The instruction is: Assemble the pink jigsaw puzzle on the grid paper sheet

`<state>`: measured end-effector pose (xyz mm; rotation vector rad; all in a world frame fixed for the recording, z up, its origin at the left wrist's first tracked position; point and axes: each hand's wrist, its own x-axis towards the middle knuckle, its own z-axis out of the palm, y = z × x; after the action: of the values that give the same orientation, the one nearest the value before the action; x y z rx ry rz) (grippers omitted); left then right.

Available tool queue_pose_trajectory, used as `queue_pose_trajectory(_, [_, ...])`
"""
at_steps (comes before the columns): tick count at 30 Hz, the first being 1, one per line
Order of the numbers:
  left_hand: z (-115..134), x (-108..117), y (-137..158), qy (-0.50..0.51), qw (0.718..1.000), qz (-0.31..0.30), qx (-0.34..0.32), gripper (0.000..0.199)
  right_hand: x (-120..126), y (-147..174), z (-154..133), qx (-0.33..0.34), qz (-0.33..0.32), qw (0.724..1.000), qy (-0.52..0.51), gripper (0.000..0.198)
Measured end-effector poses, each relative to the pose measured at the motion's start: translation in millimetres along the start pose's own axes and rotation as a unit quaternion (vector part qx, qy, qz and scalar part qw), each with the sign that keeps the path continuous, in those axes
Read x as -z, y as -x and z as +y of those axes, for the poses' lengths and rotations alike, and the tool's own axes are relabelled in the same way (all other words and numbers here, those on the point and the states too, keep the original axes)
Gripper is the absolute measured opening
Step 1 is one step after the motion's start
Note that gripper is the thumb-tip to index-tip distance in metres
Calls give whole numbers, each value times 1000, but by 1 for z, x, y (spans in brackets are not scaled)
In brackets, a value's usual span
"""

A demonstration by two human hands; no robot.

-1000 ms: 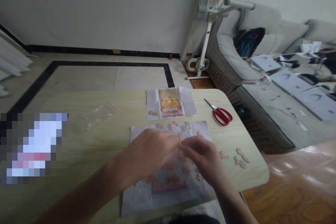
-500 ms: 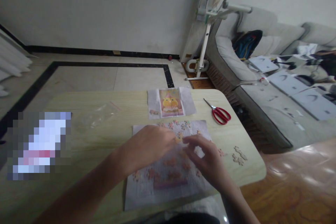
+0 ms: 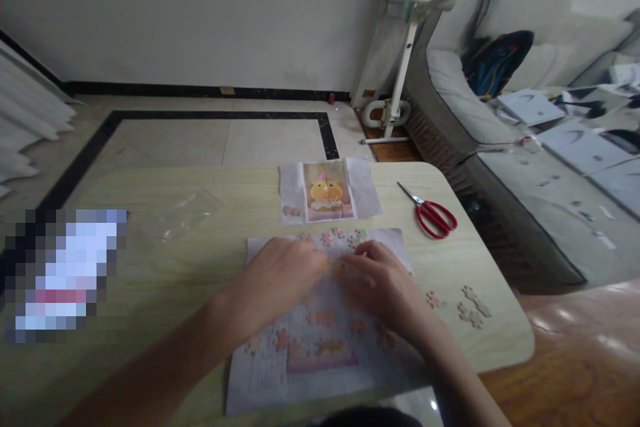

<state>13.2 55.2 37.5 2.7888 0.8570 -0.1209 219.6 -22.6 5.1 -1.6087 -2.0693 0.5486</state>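
Bending inward, the fingers of the left hand (image 3: 295, 267) and the right hand (image 3: 385, 283) face each other across a narrow gap, above the sheet (image 3: 263, 380). I cannot tell whether either set holds anything; the fingertips are blurred and partly tucked under. Against half a second ago, the right hand has rolled over: the open ring of its thumb and fingers is gone from my view, and its back shows instead. For the work with the pieces (image 3: 283, 339), that means I lose sight of any contact point, and the yellow one between the hands is hard to make out.

Nearer the body, the pink strip (image 3: 323, 363) lies on the sheet, its long axis running left to right. Around it the loose pieces are too soft to give a heading. Off the sheet to the right, a pink piece (image 3: 433, 299) and a small clump (image 3: 473, 308) rest on the table (image 3: 505, 340).

Beyond the sheet, the picture (image 3: 327, 191) has its long axis running away from me. The scissors (image 3: 434, 218) aim their blades far and left, red handles near and right.
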Motion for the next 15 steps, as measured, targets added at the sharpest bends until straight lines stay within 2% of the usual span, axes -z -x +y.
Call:
queue_pose_trajectory(4, [3, -4, -4, 1, 1000, -16, 2, 15, -3, -4, -2, -11, -16, 1000, 2, 10])
queue_pose_trajectory(10, [3, -2, -3, 12, 1000, -14, 2, 16, -5, -4, 1, -15, -18, 1000, -15, 8])
queue_pose_trajectory(15, [-9, 13, 1, 11, 998, 12, 62, 23, -6, -3, 4, -17, -12, 1000, -18, 10])
